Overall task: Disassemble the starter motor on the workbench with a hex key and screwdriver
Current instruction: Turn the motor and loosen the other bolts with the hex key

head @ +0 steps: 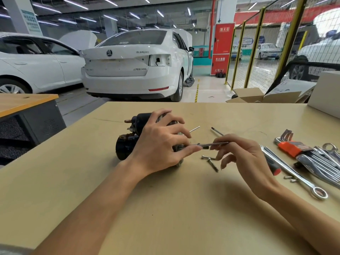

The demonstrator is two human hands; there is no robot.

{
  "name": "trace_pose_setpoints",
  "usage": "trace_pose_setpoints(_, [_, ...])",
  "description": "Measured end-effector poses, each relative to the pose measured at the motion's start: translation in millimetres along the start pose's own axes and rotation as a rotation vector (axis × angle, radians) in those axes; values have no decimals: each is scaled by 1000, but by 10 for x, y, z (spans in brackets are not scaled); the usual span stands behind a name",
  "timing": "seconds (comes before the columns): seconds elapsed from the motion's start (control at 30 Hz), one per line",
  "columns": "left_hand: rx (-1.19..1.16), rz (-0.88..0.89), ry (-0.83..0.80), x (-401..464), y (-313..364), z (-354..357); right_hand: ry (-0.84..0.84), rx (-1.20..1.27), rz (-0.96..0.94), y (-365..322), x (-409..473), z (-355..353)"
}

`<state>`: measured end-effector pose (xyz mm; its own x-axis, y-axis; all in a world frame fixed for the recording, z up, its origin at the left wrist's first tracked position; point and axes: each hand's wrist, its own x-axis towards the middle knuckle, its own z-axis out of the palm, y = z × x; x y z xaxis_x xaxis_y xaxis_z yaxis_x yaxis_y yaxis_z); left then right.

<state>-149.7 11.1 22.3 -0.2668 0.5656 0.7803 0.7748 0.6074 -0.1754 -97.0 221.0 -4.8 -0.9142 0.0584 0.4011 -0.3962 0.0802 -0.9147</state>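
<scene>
Head view: starter motor (pixel 128 142) on workbench (pixel 165 208), centre; left hand (pixel 161 142) clasps it. Right hand (pixel 244 155) pinches long bolt (pixel 211 144) at motor's near end. Hex-key set (pixel 288 144), wrenches (pixel 322 162) right. Far: white Skoda car (pixel 136 63); red cabinet (pixel 221 48), Chinese lettering.

Left hand (pixel 158 142) curled, gripping; right hand (pixel 242 155) pinching with fingertips

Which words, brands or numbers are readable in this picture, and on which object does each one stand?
"消火栓": white characters at the top of the red cabinet.
"灭火器箱": lower on that cabinet, somewhat blurred.
White car: round badge on the boot lid; the lettering there is too blurred to read.
Orange hex key holder: no readable text.
</scene>
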Motion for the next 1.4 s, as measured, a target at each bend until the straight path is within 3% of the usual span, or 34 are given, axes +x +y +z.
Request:
trace_pose_setpoints(0.17, [0, 3, 20, -10, -3, 17, 126, -60, 164, 15, 15, -29])
trace_pose_setpoints(0.27, [4, 0, 20, -1, -12, 16, 37, -18, 276, -35, 13, -44])
trace_pose_setpoints(0.37, [11, 8, 12, -6, -18, 19, -35, -2, 185, -31, -16, -14])
trace_pose_setpoints(0.6, [9, 10, 15, -12, -7, 22, -21, -131, -79, -28, -44, 19])
trace_pose_setpoints(0.77, [14, -13, -7, -7, -15, 20, -66, -38, -29, -45, -46, -3])
trace_pose_setpoints(1.07, [-7, -7, 0, -10, -15, 14, 45, -58, -23, -4, 17, -18])
trace_pose_setpoints(1.13, [-1, -11, -3, 1, -12, 8, 83, -133, 14, 13, 22, -20])
trace_pose_setpoints(1.23, [1, -12, 4, -5, -7, 17, 133, -60, 209, 23, 47, -65])
trace_pose_setpoints(1.4, [10, -5, 7, -6, -21, 19, -46, -30, 269, -33, 10, -43])
